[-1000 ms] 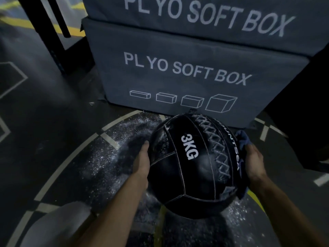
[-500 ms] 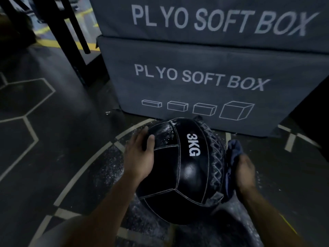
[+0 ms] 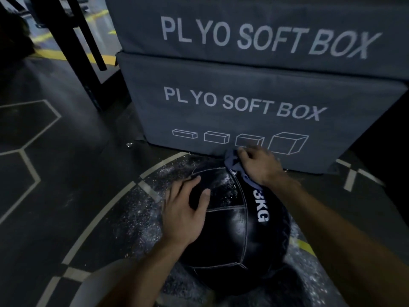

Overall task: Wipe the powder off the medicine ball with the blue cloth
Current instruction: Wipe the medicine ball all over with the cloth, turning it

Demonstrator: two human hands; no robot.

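the ball sits on the powdery floor. left hand lies flat on its near-left side, fingers spread. right hand clutches the cloth on the ball's far top, before the stacked boxes.

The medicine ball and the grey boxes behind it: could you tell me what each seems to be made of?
The medicine ball looks like black synthetic leather with a slight sheen: stitched panel seams, light glancing off it, white powder clinging near the top. The plyo soft boxes look covered in matte grey woven or vinyl fabric, faintly wrinkled, with printed white lettering; which of the two I cannot tell.
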